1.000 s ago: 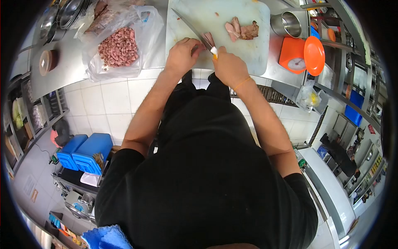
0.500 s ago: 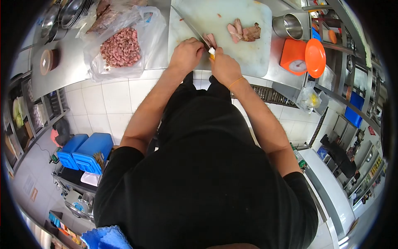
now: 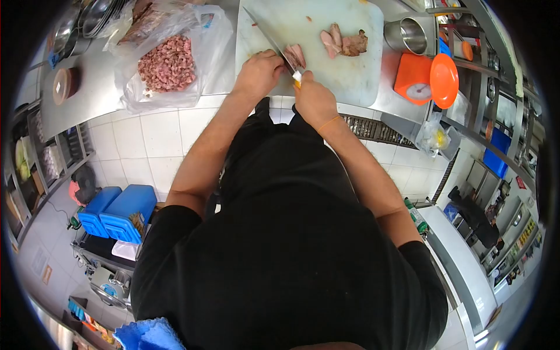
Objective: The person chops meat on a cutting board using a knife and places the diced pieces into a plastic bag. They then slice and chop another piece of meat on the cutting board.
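Note:
My right hand (image 3: 315, 99) is wrapped round the yellow-and-white handle of a kitchen knife (image 3: 269, 38). Its long blade slants across the white cutting board (image 3: 280, 17) to the upper left. On the blade's left side, my left hand (image 3: 258, 74) rests on the board with its fingers curled in close to the edge. Whatever lies under those fingers is hidden. Several cut slices of cooked meat (image 3: 296, 56) lie against the blade's right side. Farther right on the board are more meat slices (image 3: 330, 42) and a browned meat chunk (image 3: 354, 44).
Left of the board, a clear plastic bag (image 3: 201, 76) holds diced meat (image 3: 168, 64). A lidded round tub (image 3: 64, 86) stands farther left. On the right are a steel pot (image 3: 405, 36), an orange scale (image 3: 410, 80) and its orange dish (image 3: 444, 80). A person (image 3: 475, 219) is in the background.
My right hand and the knife handle have shifted slightly down, and the slices beside the blade show more fully. My left hand has moved slightly left, still curled. The view has shifted a little.

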Motion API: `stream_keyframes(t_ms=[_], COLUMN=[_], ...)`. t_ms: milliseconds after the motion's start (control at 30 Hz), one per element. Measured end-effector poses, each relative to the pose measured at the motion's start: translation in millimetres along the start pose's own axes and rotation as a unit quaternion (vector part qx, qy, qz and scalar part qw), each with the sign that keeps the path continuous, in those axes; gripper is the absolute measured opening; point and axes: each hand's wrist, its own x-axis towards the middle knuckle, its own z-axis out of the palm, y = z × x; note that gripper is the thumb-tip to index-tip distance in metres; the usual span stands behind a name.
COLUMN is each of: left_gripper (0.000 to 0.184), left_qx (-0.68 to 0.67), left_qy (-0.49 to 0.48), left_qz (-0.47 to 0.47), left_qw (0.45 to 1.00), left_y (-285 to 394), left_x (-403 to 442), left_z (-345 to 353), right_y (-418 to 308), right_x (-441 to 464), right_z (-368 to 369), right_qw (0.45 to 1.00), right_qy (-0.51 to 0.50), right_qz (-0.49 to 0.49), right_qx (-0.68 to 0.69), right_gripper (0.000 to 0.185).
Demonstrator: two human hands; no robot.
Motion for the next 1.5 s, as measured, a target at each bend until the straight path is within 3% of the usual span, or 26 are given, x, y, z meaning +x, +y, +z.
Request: stream_keyframes(t_ms=[133, 367, 433, 633, 833, 933, 1133, 1233, 1500], left_gripper=[0.011, 0.009, 0.011, 0.034, 0.062, 0.065, 0.042, 0.036, 0.042], left_qx=[0.012, 0.012, -0.013, 0.016, 0.15, 0.161, 0.101, 0.107, 0.122], left_qy=[-0.034, -0.009, -0.007, -0.129, -0.141, -0.222, -0.267, -0.21, 0.01], left_qz=[-0.009, -0.014, -0.021, -0.021, 0.164, 0.183, 0.182, 0.167, 0.045], left_qw=[0.999, 1.0, 1.0, 0.991, 0.965, 0.944, 0.941, 0.957, 0.991], left_y=[-1.8, 8.9, 11.9, 3.4, 2.4, 1.0, 0.7, 5.2, 29.3], left_x=[4.4, 1.7, 1.5, 9.9, 36.4, 52.3, 65.9, 55.0, 6.8], left_z=[0.4, -0.2, -3.5, -30.0, -24.5, -24.7, -26.9, -26.2, 8.6], right_y=[-1.5, 1.1, 3.1, 31.4, 64.4, 74.2, 86.0, 91.1, 84.8], right_x=[10.3, -5.9, -16.8, -30.5, -43.6, -49.9, -66.8, -74.2, -78.9], right_z=[-1.6, -30.5, -39.2, -45.7, -30.4, -26.4, -14.6, -5.9, 0.5], right_qw=[1.0, 1.0, 1.0, 0.998, 0.996, 0.993, 0.994, 0.995, 0.995], right_qy=[0.008, 0.022, 0.028, 0.044, 0.055, 0.06, 0.046, 0.06, 0.068], right_qz=[-0.003, -0.019, -0.005, 0.036, 0.059, 0.074, 0.08, 0.064, 0.05], right_qx=[-0.005, 0.011, 0.002, 0.011, 0.032, 0.068, 0.061, 0.056, 0.05], right_gripper=[0.035, 0.035, 0.035, 0.039, 0.039, 0.037, 0.04, 0.04, 0.042])
